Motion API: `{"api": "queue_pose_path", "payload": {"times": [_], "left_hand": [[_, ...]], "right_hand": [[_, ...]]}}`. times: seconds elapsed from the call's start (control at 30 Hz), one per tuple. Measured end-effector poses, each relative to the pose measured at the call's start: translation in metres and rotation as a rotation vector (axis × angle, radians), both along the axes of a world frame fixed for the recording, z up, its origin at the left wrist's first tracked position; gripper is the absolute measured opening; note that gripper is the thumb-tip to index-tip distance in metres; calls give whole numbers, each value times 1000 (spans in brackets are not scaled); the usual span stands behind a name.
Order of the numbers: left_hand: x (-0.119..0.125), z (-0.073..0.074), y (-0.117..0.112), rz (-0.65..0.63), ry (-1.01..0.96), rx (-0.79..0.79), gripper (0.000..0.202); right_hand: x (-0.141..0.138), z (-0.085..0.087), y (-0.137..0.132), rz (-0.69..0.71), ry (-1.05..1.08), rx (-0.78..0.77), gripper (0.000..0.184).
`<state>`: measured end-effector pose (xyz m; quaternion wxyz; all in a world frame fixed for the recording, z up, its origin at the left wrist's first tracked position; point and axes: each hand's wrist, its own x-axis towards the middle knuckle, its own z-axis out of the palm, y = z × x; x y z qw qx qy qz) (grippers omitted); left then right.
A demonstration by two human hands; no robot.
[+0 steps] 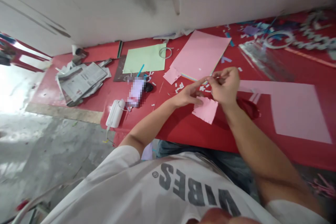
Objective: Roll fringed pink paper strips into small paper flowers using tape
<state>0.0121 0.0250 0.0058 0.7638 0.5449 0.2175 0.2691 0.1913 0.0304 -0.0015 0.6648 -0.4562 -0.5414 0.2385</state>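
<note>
A light, flimsy, notched pink paper square (205,110) is laid on the red desk (181,133), best taken by its edge; right-hand fingers (219,77) are pinched shut, left-hand fingers (189,92) extended, no held item discernible.

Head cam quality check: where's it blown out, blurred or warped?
Head view: the floor at far left is blown out; glare washes the table at upper right; the right hand looks slightly soft, possibly motion blur; the wide lens tilts and bends the table's edges; a pixelated patch hides one object.
</note>
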Motion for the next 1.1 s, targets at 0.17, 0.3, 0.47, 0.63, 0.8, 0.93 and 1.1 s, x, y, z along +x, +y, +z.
{"api": "queue_pose_path", "payload": {"times": [0.17,0.3,0.47,0.63,0.8,0.93,1.1], "left_hand": [[-1,-8,-7,-41,-19,26,115],[2,-7,-9,-5,-16,30,107],[8,-5,-14,-6,-36,64,107],[12,-5,-20,-16,-66,-20,116],[13,-7,-19,14,-67,-74,119],[12,-12,-16,23,-84,-63,116],[11,-15,-14,44,-50,-56,112]], "right_hand": [[0,-5,-18,-44,-8,-10,46],[-3,-6,-18,-88,-57,15,42],[-5,-12,-17,-168,-113,95,35],[-5,-11,-22,-204,-110,115,34],[-5,-10,-20,-158,-89,168,35],[-6,-13,-18,-157,-67,163,38],[-4,-18,-19,-167,-90,115,39]]}}
